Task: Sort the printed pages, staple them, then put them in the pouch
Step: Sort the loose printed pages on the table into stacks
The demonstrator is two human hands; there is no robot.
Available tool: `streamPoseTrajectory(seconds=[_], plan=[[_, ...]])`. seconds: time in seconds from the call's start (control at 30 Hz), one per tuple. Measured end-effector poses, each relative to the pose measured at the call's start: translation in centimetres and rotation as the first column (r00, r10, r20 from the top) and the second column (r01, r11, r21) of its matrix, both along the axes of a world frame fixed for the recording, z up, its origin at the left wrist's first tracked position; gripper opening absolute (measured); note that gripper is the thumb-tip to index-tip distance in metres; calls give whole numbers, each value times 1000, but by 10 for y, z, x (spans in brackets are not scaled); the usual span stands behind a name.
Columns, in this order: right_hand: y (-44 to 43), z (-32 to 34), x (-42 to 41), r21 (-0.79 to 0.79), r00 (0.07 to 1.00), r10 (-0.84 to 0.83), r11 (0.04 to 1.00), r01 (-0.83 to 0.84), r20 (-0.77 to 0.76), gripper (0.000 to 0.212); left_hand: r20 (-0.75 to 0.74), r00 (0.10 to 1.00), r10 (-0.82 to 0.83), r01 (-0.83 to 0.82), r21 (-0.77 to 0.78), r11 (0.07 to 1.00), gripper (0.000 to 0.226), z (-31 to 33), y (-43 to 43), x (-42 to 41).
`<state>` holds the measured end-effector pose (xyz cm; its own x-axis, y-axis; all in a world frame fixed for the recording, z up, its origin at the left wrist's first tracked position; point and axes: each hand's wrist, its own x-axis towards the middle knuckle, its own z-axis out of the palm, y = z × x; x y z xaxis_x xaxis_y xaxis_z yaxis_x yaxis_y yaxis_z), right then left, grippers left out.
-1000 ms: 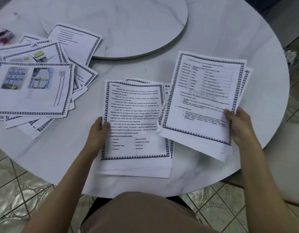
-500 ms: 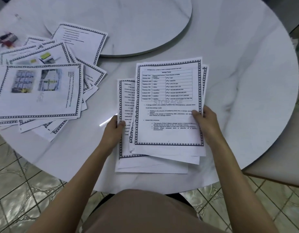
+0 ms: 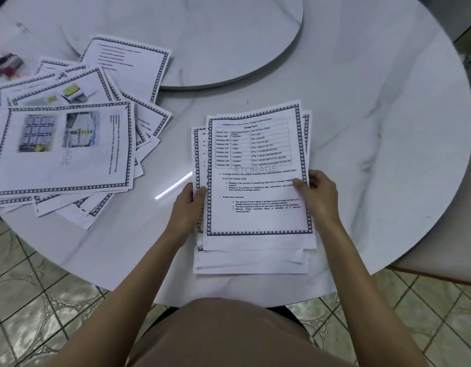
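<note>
The stack of printed pages (image 3: 255, 186) lies near the front edge of the round white table (image 3: 374, 128), its sheets unevenly aligned. The left hand (image 3: 188, 207) grips its left edge, and the right hand (image 3: 317, 193) pinches its right edge, thumb on the top sheet. Loose pages (image 3: 70, 144) lie fanned out at the left.

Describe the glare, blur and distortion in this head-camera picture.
Head view: a bright glare streak lies on the marble table, left of the held stack of pages; the spread pages at left look blurred; the wide lens bends the floor tiles.
</note>
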<state>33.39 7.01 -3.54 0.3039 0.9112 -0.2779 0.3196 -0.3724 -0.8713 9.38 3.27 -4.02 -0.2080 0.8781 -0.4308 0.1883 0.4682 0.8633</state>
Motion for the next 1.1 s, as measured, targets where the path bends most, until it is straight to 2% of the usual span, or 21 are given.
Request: streamPoseTrajectory(seconds=[0.07,0.17,0.33,0.47,0.5,0.57,0.63,0.73,0.8,0.87,0.97,1.1], plan=[[-1,1,-6,17,1000,-20,1000,20,-17,19,-7,1000,2,-2,2,1000,19,2,0,0],[-3,4,-11,39,999,26,999,-24,-37,4,-27,1000,3,-3,12,1000,22,7,1,1],[-4,14,-4,95,975,93,993,-75,-200,7,-196,972,130,-103,139,985,44,14,2,-5],[-3,21,1,101,925,145,988,-116,-352,8,-280,956,85,-18,234,972,47,19,8,-14],[-3,22,1,102,913,148,988,-118,-380,8,-250,966,61,1,241,971,46,21,9,-15],[-2,25,-1,100,883,152,988,-119,-444,8,-96,995,26,-5,214,977,45,26,13,-14],[0,27,-4,92,867,149,989,-119,-476,15,37,996,82,-87,163,983,45,31,16,-14],[2,22,-9,65,925,137,990,-122,-355,21,69,981,179,-188,166,968,34,39,14,-23],[0,15,-15,53,964,134,991,-125,-229,34,82,979,186,-198,180,964,21,42,11,-33],[-3,8,-22,39,982,101,995,-96,-158,31,98,981,167,-185,208,961,8,48,5,-42],[-9,1,-32,7,995,48,999,-48,-82,30,73,980,184,-197,261,945,13,58,-2,-59],[-14,-5,-39,-31,999,38,999,-38,1,30,-41,980,196,-168,367,915,18,83,-5,-92]])
